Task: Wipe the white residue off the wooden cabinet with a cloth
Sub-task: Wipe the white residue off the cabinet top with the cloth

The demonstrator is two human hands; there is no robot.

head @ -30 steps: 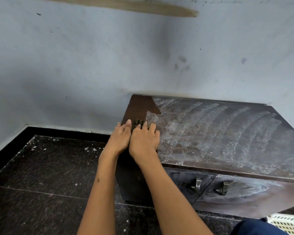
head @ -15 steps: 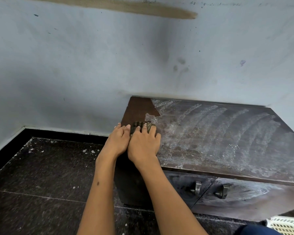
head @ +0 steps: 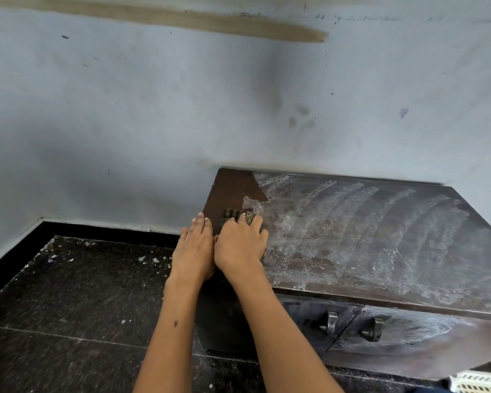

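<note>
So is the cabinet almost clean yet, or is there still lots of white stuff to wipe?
Only a little is done. The back left corner of the cabinet top shows clean brown wood. Right now the right hand presses the cloth onto the top near its left edge, with the left hand beside it. Lots is left: white residue streaks nearly all the rest of the top, and the drawer fronts look smeared too.

I see my right hand pressing a striped cloth on the wooden cabinet beside white residue, my left hand flat alongside at its edge
</note>
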